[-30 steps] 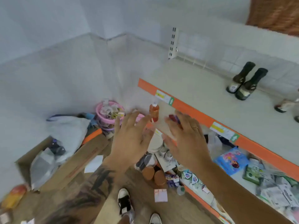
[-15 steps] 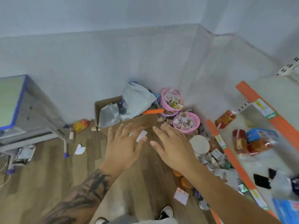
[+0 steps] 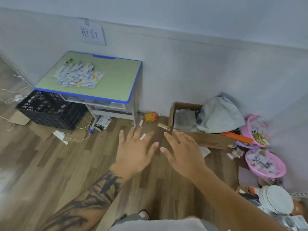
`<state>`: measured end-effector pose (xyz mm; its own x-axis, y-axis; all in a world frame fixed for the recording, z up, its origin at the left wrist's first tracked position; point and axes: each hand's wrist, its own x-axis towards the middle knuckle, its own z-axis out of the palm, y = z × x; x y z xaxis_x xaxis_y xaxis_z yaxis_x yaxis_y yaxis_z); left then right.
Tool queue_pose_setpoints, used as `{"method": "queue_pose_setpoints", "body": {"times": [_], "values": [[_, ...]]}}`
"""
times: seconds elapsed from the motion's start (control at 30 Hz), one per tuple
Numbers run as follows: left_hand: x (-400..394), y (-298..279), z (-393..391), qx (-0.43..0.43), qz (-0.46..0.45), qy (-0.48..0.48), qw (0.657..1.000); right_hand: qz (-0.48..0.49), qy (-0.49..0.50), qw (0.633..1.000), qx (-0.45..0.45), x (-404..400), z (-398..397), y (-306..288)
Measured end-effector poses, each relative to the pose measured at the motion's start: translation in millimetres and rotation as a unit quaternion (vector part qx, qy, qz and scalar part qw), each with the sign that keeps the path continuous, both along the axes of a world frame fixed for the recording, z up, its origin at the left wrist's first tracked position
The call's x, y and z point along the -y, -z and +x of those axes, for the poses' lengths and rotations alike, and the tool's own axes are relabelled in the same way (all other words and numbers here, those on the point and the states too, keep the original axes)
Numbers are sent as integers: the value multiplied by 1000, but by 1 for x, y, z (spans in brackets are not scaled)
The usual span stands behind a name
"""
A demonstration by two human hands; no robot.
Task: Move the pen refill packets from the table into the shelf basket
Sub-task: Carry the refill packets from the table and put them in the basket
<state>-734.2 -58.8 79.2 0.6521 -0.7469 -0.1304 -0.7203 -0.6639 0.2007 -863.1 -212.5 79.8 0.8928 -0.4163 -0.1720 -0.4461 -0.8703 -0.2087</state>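
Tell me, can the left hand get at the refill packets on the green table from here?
Probably not yet. The left hand is open over the floor, well short of the packets on the table. Nothing blocks the way, but the person must step closer.

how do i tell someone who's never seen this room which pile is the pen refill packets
Look to the grey wall with the paper sign; below it stands a small table with a green top and blue edge. The pen refill packets are the flat, overlapping pile of white and blue printed packets on its left half. Everything else small lies on the floor or in pink baskets; this is the only pile on the tabletop.
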Motion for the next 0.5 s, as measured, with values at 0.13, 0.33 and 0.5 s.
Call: {"method": "queue_pose_setpoints", "body": {"times": [0.13, 0.33, 0.5], "values": [[-41, 1, 45, -9, -8, -53, 998, -6, -48, 999, -3, -31, 57, -1], [-90, 12, 102, -17, -10, -133, 991, -18, -131, 991, -20, -59, 139, 1], [-119, 15, 147, -31, -5, -192, 981, -14, -179, 983, -22, -71, 212, 14]]}}
